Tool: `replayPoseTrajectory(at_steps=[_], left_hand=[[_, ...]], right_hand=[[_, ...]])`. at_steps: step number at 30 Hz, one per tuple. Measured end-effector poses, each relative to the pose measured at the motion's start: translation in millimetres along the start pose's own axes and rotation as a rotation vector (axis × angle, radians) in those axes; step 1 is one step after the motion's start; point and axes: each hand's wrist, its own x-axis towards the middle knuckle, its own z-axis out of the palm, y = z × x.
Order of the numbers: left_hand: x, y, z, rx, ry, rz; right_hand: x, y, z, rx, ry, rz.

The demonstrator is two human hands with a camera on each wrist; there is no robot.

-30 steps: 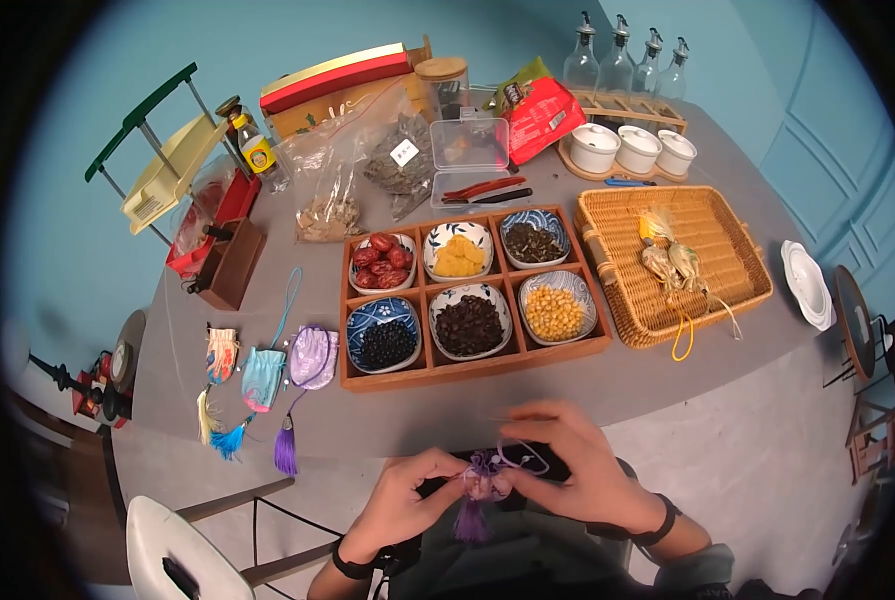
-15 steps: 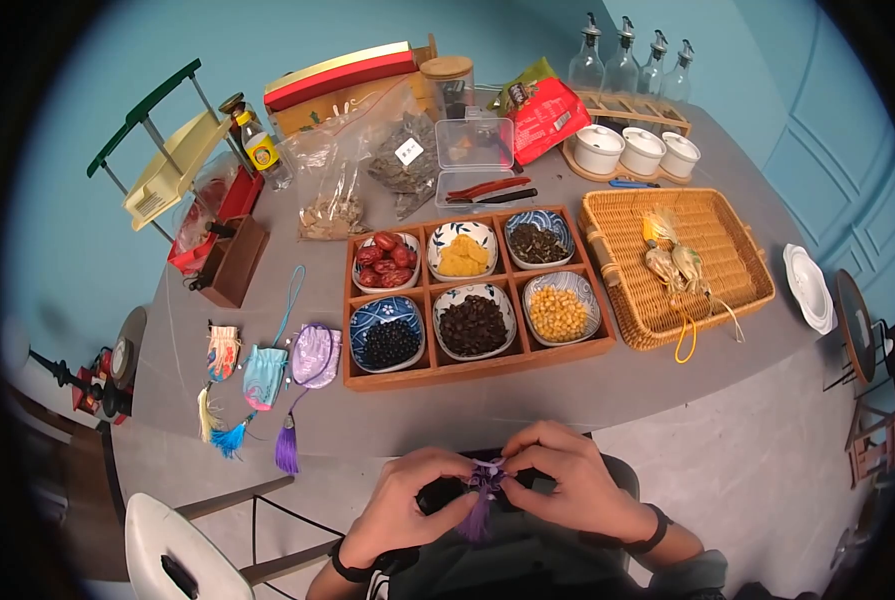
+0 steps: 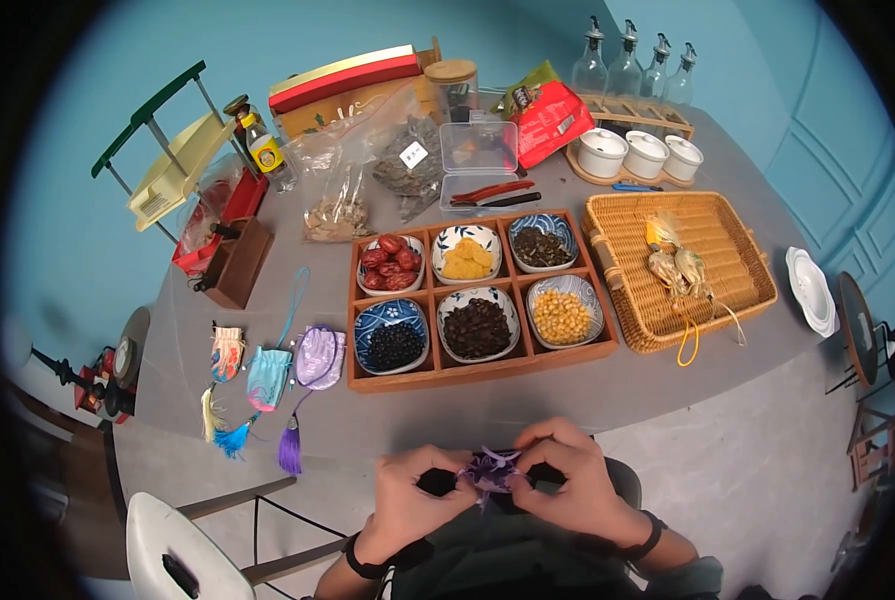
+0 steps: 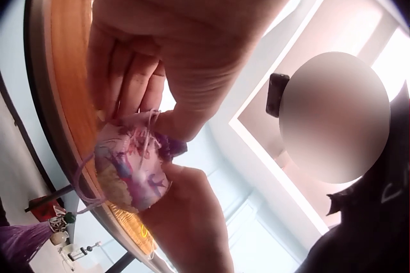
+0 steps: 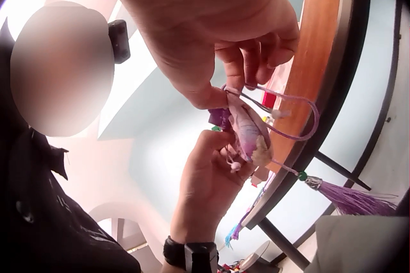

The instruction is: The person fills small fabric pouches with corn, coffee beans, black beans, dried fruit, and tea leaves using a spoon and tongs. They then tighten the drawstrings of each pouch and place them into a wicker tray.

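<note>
A small purple drawstring sachet (image 3: 489,472) with a ruffled mouth is between both hands at the table's front edge. My left hand (image 3: 414,502) pinches one side of its gathered mouth with thumb and fingers. On the opposite side my right hand (image 3: 574,487) pinches the mouth too. In the left wrist view, the printed pink-and-purple pouch body (image 4: 131,170) looks rounded. A purple cord loop (image 5: 314,116) hangs out from the sachet in the right wrist view, and a purple tassel (image 5: 352,199) dangles from its bottom on a green bead.
Beyond the hands stands a divided wooden tray (image 3: 482,377) with bowls of dates, beans, corn kernels and dried herbs. Three sachets, including a turquoise one (image 3: 269,375), lie to its left. A wicker basket (image 3: 607,230) holding tasselled sachets sits right. A white chair (image 3: 182,550) is front left.
My right hand, earlier raised and blurred beside the cord loop, has come down to pinch the sachet's mouth. The mouth now looks spread wider between both hands. The tassel has swung mostly out of the head view.
</note>
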Motion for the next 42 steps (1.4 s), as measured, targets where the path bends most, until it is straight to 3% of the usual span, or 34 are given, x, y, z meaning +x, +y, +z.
replayPoseTrajectory(at_steps=[3, 7, 9, 10, 12, 15, 19, 23, 29, 38, 41, 42], left_hand=[[3, -4, -7, -0.065, 0.005, -0.001], [3, -2, -8, -0.099, 0.018, 0.028], [1, -3, -10, -0.119, 0.025, 0.020], [0, -2, -10, -0.119, 0.028, 0.016], [1, 2, -9, -0.045, -0.028, 0.080], [0, 11, -2, -0.038, -0.044, 0.122], [-1, 8, -1, 0.038, -0.018, 0.243], [-3, 8, 0, 0.059, -0.025, 0.238], [-6, 6, 2, 0.050, -0.077, 0.146], [-7, 0, -3, -0.019, -0.153, 0.068], [-7, -8, -11, -0.114, -0.305, 0.118], [-5, 0, -14, -0.258, -0.408, -0.002]], right_hand=[[-3, 10, 0, 0.122, 0.008, 0.094], [-1, 12, 2, 0.135, -0.038, 0.090], [5, -8, 0, 0.010, 0.180, 0.047], [7, -15, -5, 0.012, 0.175, 0.048], [10, -24, -16, -0.305, 0.050, -0.256], [2, -27, -5, -0.400, -0.055, -0.410], [-5, -22, -5, -0.477, -0.105, -0.354], [-5, -24, -6, -0.435, -0.162, -0.278], [-2, -15, 0, -0.341, -0.146, -0.286], [-5, -16, -8, -0.321, -0.348, -0.179], [-7, -15, -8, -0.351, -0.376, -0.205], [-9, -15, -7, -0.376, -0.352, -0.295]])
